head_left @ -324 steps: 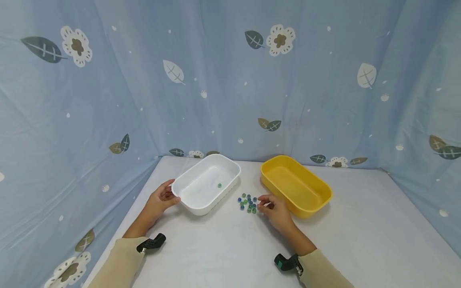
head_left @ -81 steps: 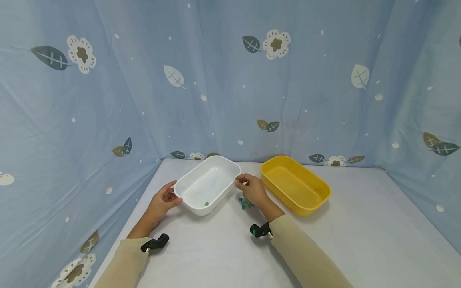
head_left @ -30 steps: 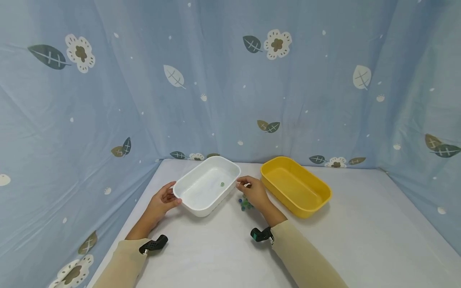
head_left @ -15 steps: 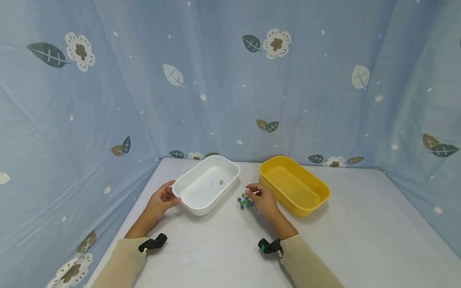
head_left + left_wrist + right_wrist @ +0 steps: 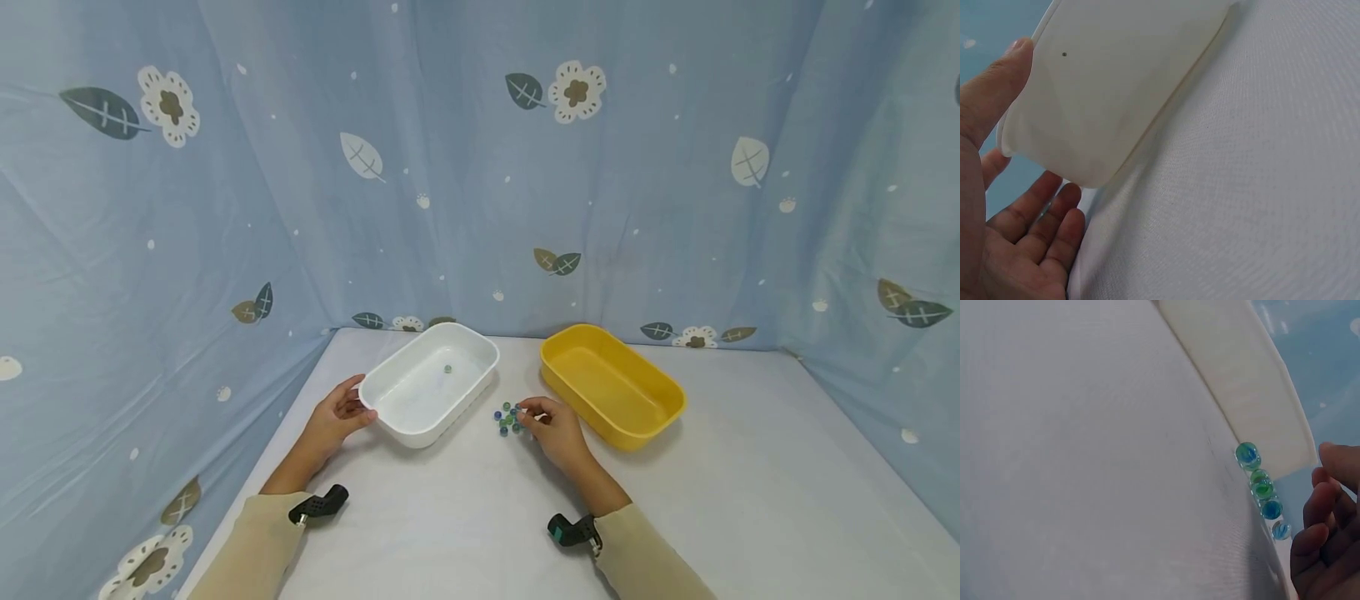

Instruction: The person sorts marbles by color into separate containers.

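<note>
At the near left corner of a white plastic tub, my left hand grips the rim, its thumb on one side and fingertips on the other. Inside the tub is one small green glass marble. A cluster of blue and green marbles lies on the cloth right of the tub. My right hand reaches over the cluster's right side with loosely bent fingers, thumb and index fingertips right at the marbles. No marble shows between them in the right wrist view, where several marbles lie beside the hand.
A yellow plastic tub stands just behind and right of my right hand, with nothing visible inside. White cloth covers the table. A blue patterned curtain encloses the back and sides.
My right hand has moved from the white tub's right rim back to the marbles. The marble in the tub has rolled toward the far left. The left hand keeps its place.
</note>
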`<state>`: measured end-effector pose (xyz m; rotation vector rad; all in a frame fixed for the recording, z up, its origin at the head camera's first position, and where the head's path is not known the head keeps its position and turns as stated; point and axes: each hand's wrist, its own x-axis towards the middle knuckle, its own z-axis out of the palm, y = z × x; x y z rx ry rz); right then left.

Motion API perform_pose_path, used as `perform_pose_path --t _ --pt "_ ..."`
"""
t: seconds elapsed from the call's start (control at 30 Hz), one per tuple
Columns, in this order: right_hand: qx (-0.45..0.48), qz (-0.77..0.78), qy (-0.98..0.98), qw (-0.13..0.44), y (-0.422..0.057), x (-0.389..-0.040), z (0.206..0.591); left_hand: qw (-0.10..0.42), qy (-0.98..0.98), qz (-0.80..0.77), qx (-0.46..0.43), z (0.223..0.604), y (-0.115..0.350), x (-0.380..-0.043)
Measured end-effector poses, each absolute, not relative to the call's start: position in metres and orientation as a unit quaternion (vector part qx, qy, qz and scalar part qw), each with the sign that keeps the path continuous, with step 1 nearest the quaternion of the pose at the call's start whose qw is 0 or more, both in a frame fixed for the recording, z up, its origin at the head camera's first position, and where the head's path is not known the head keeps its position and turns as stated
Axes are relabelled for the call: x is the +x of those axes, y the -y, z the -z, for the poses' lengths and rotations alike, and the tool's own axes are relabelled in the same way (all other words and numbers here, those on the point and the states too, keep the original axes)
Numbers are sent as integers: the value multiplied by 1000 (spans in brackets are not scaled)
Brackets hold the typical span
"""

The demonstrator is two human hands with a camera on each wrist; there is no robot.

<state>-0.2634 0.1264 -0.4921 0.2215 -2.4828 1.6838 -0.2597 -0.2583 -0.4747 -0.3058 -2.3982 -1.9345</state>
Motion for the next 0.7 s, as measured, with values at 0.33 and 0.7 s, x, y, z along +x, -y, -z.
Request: perform_pose_path --t 0.33,0.7 --pt "77 -522 847 63 -128 -260 502 14 774 627 -91 469 255 -258" --pt "108 -446 886 64 -126 -255 505 26 782 616 -89 494 265 -273"
